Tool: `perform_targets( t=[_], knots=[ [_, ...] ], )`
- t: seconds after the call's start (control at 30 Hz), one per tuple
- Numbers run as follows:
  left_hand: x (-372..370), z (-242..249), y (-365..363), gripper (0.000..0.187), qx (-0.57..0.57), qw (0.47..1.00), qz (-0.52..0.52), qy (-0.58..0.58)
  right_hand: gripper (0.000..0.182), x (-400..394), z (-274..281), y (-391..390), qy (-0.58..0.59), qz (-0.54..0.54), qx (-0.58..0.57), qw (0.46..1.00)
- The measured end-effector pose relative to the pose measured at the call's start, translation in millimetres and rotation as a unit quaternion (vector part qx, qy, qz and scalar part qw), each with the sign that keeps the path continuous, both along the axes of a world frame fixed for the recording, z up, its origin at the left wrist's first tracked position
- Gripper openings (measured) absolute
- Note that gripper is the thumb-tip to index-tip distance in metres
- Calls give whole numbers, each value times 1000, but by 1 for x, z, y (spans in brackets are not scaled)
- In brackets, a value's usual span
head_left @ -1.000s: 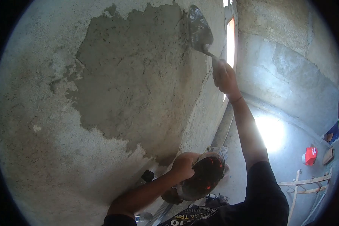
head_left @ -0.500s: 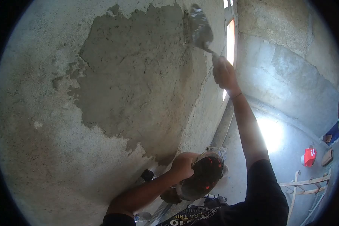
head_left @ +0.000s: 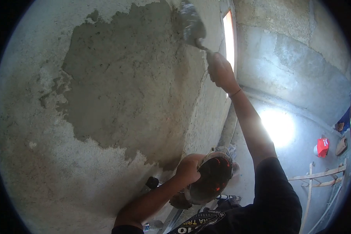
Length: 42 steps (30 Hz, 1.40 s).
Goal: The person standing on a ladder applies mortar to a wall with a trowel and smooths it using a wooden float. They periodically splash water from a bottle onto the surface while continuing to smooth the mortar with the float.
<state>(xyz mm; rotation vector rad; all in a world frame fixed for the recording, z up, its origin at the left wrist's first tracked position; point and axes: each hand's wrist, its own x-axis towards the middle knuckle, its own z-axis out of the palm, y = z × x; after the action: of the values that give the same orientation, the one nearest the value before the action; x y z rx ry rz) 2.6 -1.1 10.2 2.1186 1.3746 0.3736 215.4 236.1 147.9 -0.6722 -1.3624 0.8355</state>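
Observation:
My right hand (head_left: 222,72) is raised at the upper middle, fingers wrapped round the handle of a trowel (head_left: 193,25). The trowel's blade lies close to or against the wall, at the right edge of a dark patch of wet mortar (head_left: 121,74). Lower down, my left hand (head_left: 189,169) grips the rim of a round bowl (head_left: 210,178), whose inside is dark with a few orange-red marks. The bowl is tilted and held near my chest, beside the wall.
Rough plaster wall (head_left: 35,171) fills the left. A narrow bright opening (head_left: 229,39) is beyond the trowel. To the right are a wooden frame (head_left: 319,175), a red and white object (head_left: 322,147) and a brown object (head_left: 341,146). A bottle (head_left: 154,225) lies below.
The view has shifted slightly, with wall and mortar patch now further left. My right hand and the trowel appear a little further left and higher. Both hands keep their holds.

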Motion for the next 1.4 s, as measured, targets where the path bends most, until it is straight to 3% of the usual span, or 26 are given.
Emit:
perform_targets(
  t=[0.07,0.17,0.2,0.27,0.33,0.37,0.47,0.57,0.6,0.67,0.73,0.8,0.87,0.9,0.97,1.03,1.07,1.1,1.13,1.2,1.27,1.33,1.4],
  knots=[
    [0,-1,-1,51,10,1000,10,1,49,-4,-4,9,-37,-8,38,999],
    [-1,-5,-1,51,17,999,10,-30,50,-1,-1,17,-71,6,-63,995],
    [-1,-3,-1,52,18,999,8,-26,50,4,-11,37,-97,-57,-54,992],
    [-1,-1,-2,52,22,999,9,-22,50,13,-10,42,-26,-76,-135,988],
    [0,0,0,53,15,999,9,-32,50,22,-2,51,-35,-74,-113,990],
    [0,3,1,53,19,999,10,-33,49,31,-3,50,17,-58,-164,985],
    [5,18,-1,53,-30,999,20,23,48,27,20,40,86,17,-161,983],
    [6,21,-4,52,-53,997,33,43,50,16,21,45,26,66,-155,985],
    [6,20,-4,51,-54,997,34,45,50,15,14,53,27,66,-157,985],
    [3,8,0,51,-52,997,34,45,53,13,-9,74,45,166,-240,955],
    [-2,-14,3,51,62,997,-13,-50,54,25,-28,72,46,179,-251,950],
    [-2,-14,3,51,55,997,-8,-52,54,45,-51,68,10,171,-308,936],
    [-3,-9,0,51,47,998,-3,-51,53,70,-79,61,36,96,-335,936],
    [-3,-7,0,55,15,1000,-2,-25,51,97,-114,64,-100,33,-261,960],
    [-3,-2,-1,59,-13,1000,2,-1,41,110,-130,10,-376,-125,-142,907],
    [-2,3,-1,60,-33,999,3,-6,25,123,-164,-44,-387,-191,-130,893],
    [-2,3,1,60,-30,999,8,-9,22,126,-171,-76,-342,-170,-273,883],
    [-2,1,1,60,-15,1000,10,1,24,127,-190,-104,-323,-193,-309,874],
    [-2,-2,-1,59,-3,1000,11,11,29,128,-200,-141,-98,-124,-371,915],
    [-1,-7,0,58,-21,1000,19,7,35,138,-228,-203,40,-63,-397,915],
    [-3,-8,-1,56,-41,999,27,1,35,140,-253,-247,86,-110,-434,890],
    [-6,-10,0,54,13,1000,17,-10,34,128,-237,-285,-8,-151,-467,871],
    [-7,-19,-3,53,16,999,34,-14,27,123,-228,-312,-5,-148,-497,855]
  ],
)
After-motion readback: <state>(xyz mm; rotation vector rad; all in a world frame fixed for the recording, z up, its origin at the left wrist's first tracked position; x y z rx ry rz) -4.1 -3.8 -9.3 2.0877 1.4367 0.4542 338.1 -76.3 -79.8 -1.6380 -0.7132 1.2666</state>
